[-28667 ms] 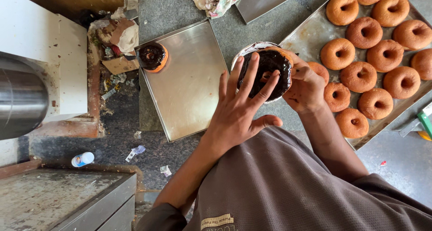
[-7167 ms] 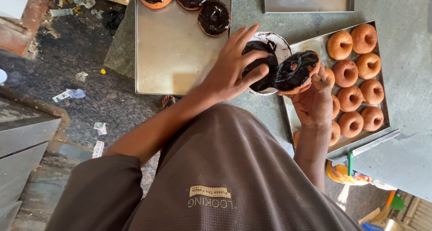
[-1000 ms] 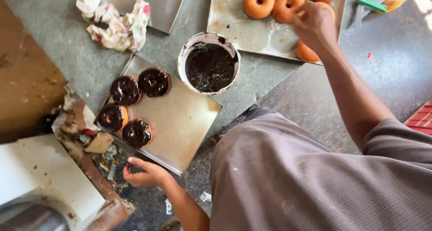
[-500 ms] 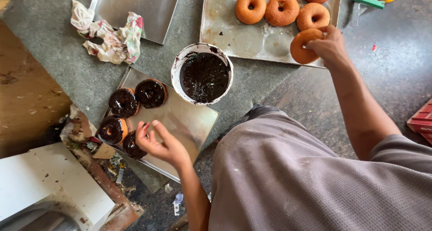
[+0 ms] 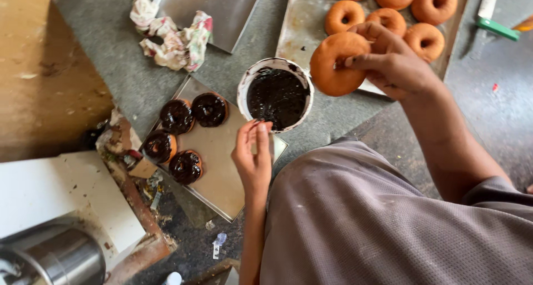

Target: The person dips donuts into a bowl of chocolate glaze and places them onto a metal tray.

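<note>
A person's right hand (image 5: 397,68) grips a plain doughnut (image 5: 338,63), fingers (image 5: 361,60) curled closed around its rim and through its hole, holding it lifted between the bowl of chocolate glaze (image 5: 276,93) and the far tray (image 5: 300,24). The left hand (image 5: 254,157) hovers at the bowl's near rim, fingers loosely bunched and empty. Four glazed doughnuts (image 5: 186,132) sit on the near steel tray (image 5: 222,174). Six plain doughnuts (image 5: 388,7) show on the far tray, some cut off by the frame. A crumpled cloth (image 5: 175,35) lies on the grey worktop (image 5: 100,46).
</note>
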